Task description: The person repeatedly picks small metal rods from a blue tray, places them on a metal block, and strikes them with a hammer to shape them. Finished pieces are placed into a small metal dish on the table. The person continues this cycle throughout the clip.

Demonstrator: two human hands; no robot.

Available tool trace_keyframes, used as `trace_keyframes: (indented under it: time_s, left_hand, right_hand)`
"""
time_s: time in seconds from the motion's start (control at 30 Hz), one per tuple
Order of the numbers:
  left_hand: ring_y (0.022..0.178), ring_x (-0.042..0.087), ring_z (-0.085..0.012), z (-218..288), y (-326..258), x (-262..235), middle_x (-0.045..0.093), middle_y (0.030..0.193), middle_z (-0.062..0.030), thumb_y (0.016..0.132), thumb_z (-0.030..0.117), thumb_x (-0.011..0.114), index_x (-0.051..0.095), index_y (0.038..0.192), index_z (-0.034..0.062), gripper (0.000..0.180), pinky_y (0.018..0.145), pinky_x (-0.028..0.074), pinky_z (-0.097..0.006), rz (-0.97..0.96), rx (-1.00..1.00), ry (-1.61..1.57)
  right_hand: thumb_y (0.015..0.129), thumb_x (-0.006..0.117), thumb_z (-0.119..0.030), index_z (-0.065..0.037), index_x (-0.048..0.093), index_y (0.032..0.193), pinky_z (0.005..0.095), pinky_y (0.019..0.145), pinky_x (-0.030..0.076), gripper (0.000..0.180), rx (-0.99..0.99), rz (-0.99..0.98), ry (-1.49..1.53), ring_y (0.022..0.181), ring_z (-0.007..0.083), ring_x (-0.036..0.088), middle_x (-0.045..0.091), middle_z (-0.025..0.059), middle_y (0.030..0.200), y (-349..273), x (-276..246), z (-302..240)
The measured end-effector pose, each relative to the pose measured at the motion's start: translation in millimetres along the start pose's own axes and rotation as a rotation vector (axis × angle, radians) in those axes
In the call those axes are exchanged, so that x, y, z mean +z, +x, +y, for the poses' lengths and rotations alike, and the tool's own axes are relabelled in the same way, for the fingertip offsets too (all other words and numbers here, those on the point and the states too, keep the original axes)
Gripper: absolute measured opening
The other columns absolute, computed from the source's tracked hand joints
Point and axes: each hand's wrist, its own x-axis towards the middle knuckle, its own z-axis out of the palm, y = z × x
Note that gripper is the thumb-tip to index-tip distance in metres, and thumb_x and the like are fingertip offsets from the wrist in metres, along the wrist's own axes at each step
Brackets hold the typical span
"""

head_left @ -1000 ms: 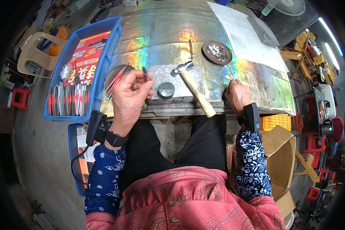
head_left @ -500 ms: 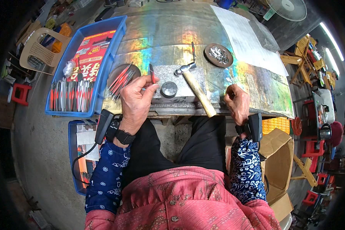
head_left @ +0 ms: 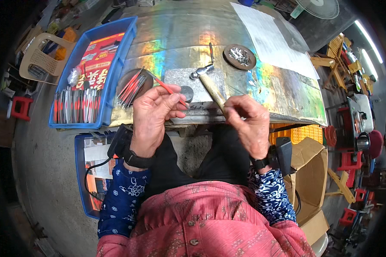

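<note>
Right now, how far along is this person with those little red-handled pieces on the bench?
Rows of pieces already fill the blue tray. In hand: the left hand pinches one red-handled piece over the grey metal slab, while the right hand has its fingertips pinched together; whether they grip anything is too small to tell. The hammer lies unused. Left: a loose bunch on the brown dish.

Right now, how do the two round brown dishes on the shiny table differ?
The left dish holds long thin red and grey sticks that overhang its rim; the far dish holds a small pile of short silvery bits. The left dish sits close to the left hand, beside the blue tray; the far dish lies beyond the hammer. Both are shallow, round and dark brown.
</note>
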Motion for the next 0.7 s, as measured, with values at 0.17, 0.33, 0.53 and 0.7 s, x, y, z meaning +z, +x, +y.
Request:
trace_keyframes:
  time_s: [0.17, 0.33, 0.53, 0.7]
  left_hand:
    - [0.080, 0.070, -0.0195, -1, -11, 8, 0.068, 0.097, -0.0155, 0.096, 0.009, 0.059, 0.057, 0.113, -0.0028, 0.021, 0.067, 0.061, -0.030, -0.071, -0.069, -0.150]
    - [0.081, 0.071, -0.0213, -4, -18, 10, 0.068, 0.097, -0.0173, 0.097, 0.010, 0.057, 0.055, 0.116, -0.0017, 0.022, 0.067, 0.062, -0.032, -0.096, -0.103, -0.236]
    - [0.082, 0.071, -0.0220, -4, -22, 10, 0.068, 0.098, -0.0177, 0.098, 0.010, 0.056, 0.055, 0.117, -0.0007, 0.022, 0.067, 0.062, -0.033, -0.094, -0.103, -0.271]
    - [0.082, 0.070, -0.0218, -5, -24, 12, 0.068, 0.099, -0.0178, 0.097, 0.009, 0.056, 0.055, 0.117, -0.0010, 0.022, 0.067, 0.062, -0.033, -0.080, -0.080, -0.233]
  right_hand:
    - [0.086, 0.060, 0.005, 0.004, 0.065, 0.092, 0.0223, 0.061, 0.048, 0.008, -0.033, -0.135, 0.119, 0.068, 0.0095, 0.060, 0.060, 0.0055, 0.083, -9, 19, -22]
    - [0.088, 0.059, 0.005, 0.004, 0.063, 0.097, 0.0214, 0.063, 0.049, 0.010, -0.058, -0.102, 0.160, 0.070, 0.0076, 0.059, 0.061, 0.0040, 0.085, -14, 31, -28]
    - [0.089, 0.059, 0.005, 0.002, 0.055, 0.102, 0.0219, 0.064, 0.049, 0.014, 0.022, -0.109, 0.206, 0.071, 0.0062, 0.058, 0.060, 0.0019, 0.085, -17, 34, -27]
    - [0.083, 0.061, 0.007, 0.000, 0.057, 0.097, 0.0236, 0.060, 0.047, 0.016, 0.048, -0.048, 0.274, 0.066, 0.0089, 0.055, 0.055, 0.0033, 0.079, -18, 39, -27]
